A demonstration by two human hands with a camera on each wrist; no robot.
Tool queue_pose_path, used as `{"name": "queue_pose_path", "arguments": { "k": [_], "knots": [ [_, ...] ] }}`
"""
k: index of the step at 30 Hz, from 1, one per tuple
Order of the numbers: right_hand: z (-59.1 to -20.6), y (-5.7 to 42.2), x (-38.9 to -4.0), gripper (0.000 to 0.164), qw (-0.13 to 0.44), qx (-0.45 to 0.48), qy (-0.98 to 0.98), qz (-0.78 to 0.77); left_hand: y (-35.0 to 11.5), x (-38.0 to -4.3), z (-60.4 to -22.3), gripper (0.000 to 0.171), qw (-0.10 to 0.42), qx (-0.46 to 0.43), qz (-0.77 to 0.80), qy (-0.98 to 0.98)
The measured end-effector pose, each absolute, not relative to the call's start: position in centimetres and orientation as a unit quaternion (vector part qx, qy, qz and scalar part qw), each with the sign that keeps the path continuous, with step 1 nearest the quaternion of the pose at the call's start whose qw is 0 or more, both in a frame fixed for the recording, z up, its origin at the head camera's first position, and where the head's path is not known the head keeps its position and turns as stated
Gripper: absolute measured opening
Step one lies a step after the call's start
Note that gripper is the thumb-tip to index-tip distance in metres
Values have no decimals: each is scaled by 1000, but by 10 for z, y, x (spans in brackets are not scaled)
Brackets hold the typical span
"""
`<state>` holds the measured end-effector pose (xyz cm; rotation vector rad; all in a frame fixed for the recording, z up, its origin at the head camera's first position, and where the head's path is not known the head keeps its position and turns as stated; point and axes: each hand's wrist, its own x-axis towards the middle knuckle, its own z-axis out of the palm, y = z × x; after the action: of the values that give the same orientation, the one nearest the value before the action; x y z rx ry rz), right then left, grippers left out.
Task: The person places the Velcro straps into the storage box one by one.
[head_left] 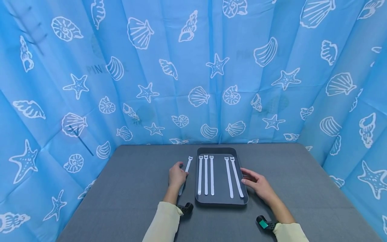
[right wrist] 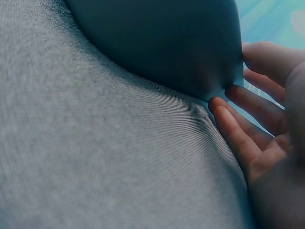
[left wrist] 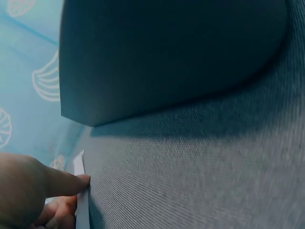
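Observation:
Left of the grey tray (head_left: 220,181), my left hand (head_left: 177,175) pinches a white cable tie (head_left: 188,164), a flat strap with a slotted head. Thumb and fingers meet on the strap (left wrist: 83,210) in the left wrist view, close over the table. Inside the tray lie three white ties (head_left: 206,174) side by side on the left and two more (head_left: 232,176) on the right, heads at the far end. My right hand (head_left: 258,185) touches the tray's right side. Its fingers (right wrist: 257,109) are fairly straight against the outer wall, with the thumb at the rim.
A grey cloth-covered table (head_left: 133,188) carries the tray near its far edge. Behind and around it hangs a blue curtain (head_left: 187,67) with white shell prints. Black wrist devices (head_left: 266,223) sit at both wrists.

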<state>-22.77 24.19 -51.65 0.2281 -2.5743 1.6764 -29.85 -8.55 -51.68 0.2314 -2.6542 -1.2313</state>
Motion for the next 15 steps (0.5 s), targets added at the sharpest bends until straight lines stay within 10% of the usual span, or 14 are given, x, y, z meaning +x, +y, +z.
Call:
{"name": "queue_pose_path", "arguments": {
  "k": [15],
  "knots": [
    [-516,242,-228,51,31,76,-837,541,-97,-285,-512,46,53,8,-446,-894]
  ]
}}
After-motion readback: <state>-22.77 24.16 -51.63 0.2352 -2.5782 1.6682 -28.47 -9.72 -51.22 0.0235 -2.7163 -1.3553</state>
